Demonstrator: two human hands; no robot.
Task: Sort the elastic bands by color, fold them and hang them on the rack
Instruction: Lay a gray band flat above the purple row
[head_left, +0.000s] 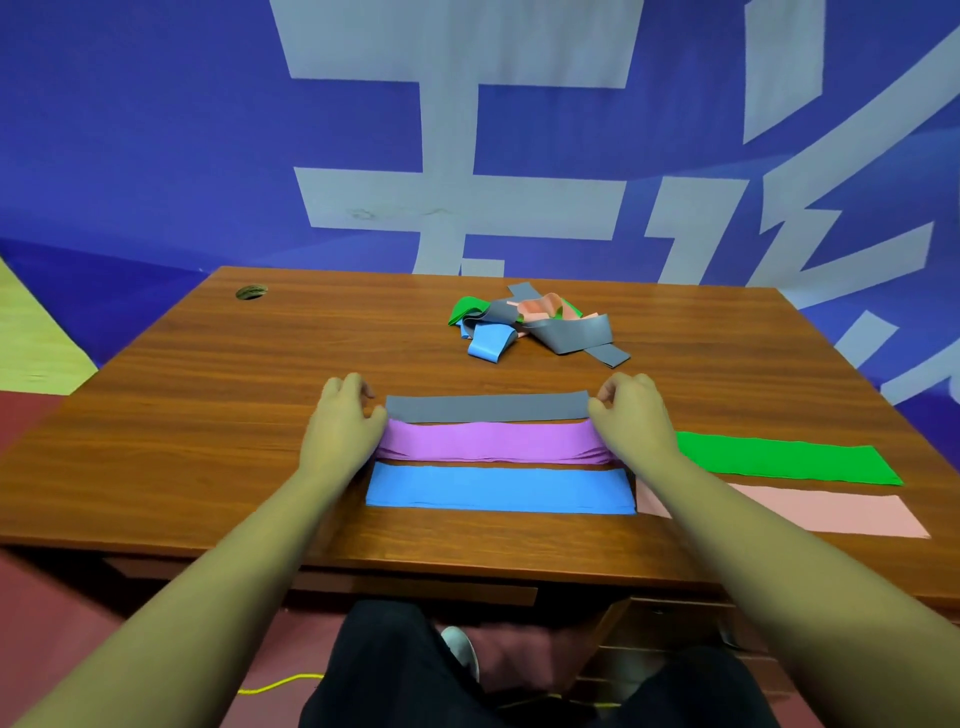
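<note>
The gray band (485, 408) lies flat and straight on the wooden desk (208, 415), right in front of the person. The left hand (343, 426) is at the left end of the gray band and the right hand (631, 421) is at its right end. On both hands the fingers are curled in tight, and the tips pinch the short ends of the gray band.

Just on the near side of the gray band, touching it, lies a purple band (488, 441). Its ends are wrinkled and hidden under the two hands. One more step nearer from the gray band is a blue band (501, 488), flat and neat.

To the right of the gray band, and a bit nearer, is a flat green band (784, 457). A pink band (831, 512) lies nearer again.

Past the gray band, toward the wall, sits a messy pile of bands (530, 325): gray, green, blue and pink, all tangled.

Far off to the left of the gray band, at the back corner, the desk has a small round hole (251, 292).
</note>
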